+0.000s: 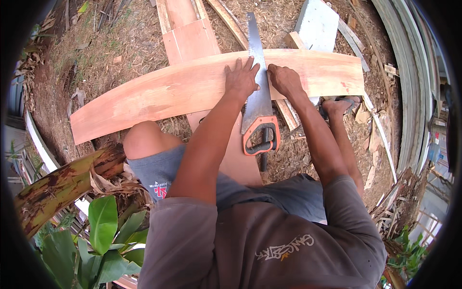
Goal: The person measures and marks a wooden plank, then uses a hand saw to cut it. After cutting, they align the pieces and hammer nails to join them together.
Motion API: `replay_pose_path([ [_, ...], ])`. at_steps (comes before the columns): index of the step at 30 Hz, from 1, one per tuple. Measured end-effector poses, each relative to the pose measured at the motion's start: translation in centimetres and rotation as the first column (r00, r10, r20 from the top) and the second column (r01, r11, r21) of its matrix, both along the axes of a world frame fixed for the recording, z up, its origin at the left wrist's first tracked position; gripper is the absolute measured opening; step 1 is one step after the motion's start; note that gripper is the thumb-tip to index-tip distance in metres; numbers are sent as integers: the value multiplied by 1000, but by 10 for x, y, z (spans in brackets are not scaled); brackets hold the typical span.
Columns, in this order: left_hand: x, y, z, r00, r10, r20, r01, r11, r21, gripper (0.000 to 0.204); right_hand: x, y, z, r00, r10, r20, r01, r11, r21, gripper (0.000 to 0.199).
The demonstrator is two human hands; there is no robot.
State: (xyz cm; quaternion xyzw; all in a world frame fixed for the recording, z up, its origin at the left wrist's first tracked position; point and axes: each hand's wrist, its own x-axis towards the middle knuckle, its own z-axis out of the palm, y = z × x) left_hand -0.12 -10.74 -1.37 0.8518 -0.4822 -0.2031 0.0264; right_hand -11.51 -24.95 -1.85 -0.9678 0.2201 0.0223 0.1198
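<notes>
A long pale wooden plank (pixel 159 98) lies crosswise in front of me. Across it rests a handsaw (pixel 260 98), its toothed blade pointing away and its orange and black handle toward my lap. My left hand (pixel 242 79) is spread flat, with its palm on the plank and fingertips reaching onto the blade's left edge. Just right of the blade, my right hand (pixel 286 81) is curled closed on the plank, fingertips close to the blade's straight edge. Whatever it may pinch is too small to make out.
Beneath the plank runs another board (pixel 192 41), pointing away from me. A pale block (pixel 317 24) and a wood offcut (pixel 293 40) stand beyond it. A dark rod-like handle (pixel 263 162) shows under the saw handle. Stacked long sheets (pixel 409 86) edge the right; a leafy plant (pixel 103 226) grows lower left.
</notes>
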Motion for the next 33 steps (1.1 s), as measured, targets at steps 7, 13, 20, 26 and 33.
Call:
replay_pose_path([
  [7,6,-6,-5,1000,4,29,-4,1000,7,84,-33,17,-3,998,-7,55,3,997,76,16],
  [13,6,-8,-2,1000,9,9,-9,1000,9,86,-67,35,9,1000,-21,-14,23,988,156,19],
  [20,6,-6,-2,1000,7,-11,-7,1000,-20,87,-39,-3,24,974,-207,89,184,959,216,20],
  [26,7,-8,1,1000,2,-11,-2,1000,-6,87,37,-30,-9,937,-283,205,250,952,175,23],
  [33,10,-6,-8,1000,-22,21,23,999,-46,87,58,-34,-23,956,-233,177,213,969,126,20],
])
